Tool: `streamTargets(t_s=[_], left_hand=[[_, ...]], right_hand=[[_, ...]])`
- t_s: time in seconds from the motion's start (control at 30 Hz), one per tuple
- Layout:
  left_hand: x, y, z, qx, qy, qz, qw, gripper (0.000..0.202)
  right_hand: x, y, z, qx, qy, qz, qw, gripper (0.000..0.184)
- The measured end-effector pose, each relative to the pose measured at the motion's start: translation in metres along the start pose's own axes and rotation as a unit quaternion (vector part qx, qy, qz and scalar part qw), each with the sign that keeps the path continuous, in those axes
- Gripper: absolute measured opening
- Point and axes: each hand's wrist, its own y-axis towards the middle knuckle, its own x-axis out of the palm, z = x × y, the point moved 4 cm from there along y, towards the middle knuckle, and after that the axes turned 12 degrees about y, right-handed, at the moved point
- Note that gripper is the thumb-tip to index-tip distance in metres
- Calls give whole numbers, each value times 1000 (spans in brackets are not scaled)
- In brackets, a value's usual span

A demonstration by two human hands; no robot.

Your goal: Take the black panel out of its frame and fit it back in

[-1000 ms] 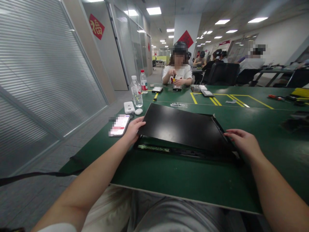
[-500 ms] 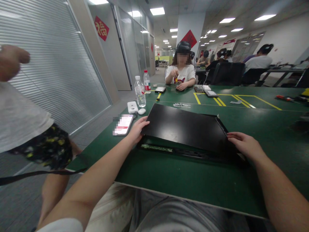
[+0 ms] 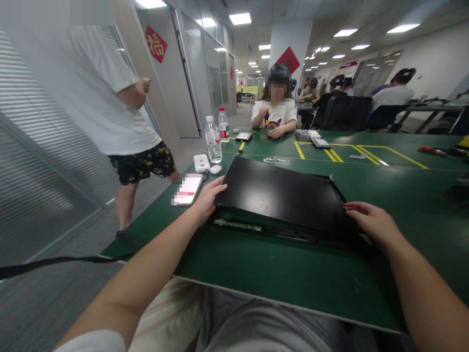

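A large flat black panel lies tilted on the green table, its near edge lifted above a black frame with a thin circuit strip. My left hand grips the panel's near left corner, fingers curled under the edge. My right hand holds the panel's near right corner, fingers resting along its edge.
A phone, a white charger box and two water bottles stand left of the panel. A person in a white shirt walks along the aisle at left. Another person works across the table, others further back.
A person in a white shirt and dark shorts has walked in from the left and moved forward along the aisle. My hands and the panel have stayed nearly still.
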Motion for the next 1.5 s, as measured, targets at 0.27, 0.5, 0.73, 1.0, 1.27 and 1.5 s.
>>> streamTargets(t_s=[0.27, 0.5, 0.73, 1.0, 1.27, 1.5], left_hand=[[0, -1, 1, -10, 9, 17, 1000, 59], [1, 0, -1, -29, 5, 37, 999, 57], [1, -2, 3, -52, 19, 59, 997, 48], [0, 1, -1, -58, 4, 72, 996, 45], [-1, 1, -2, -62, 14, 57, 996, 49], [1, 1, -4, -44, 17, 27, 999, 43]], right_hand=[[1, 0, 3, 0, 11, 3, 1000, 28], [-1, 5, 6, -16, 5, -5, 1000, 30], [-1, 3, 1, -26, 2, 8, 1000, 29], [-1, 1, 0, -22, 16, 15, 1000, 30], [-2, 0, -2, -19, 11, 6, 1000, 27], [-2, -1, -5, -3, 1, 5, 1000, 26]])
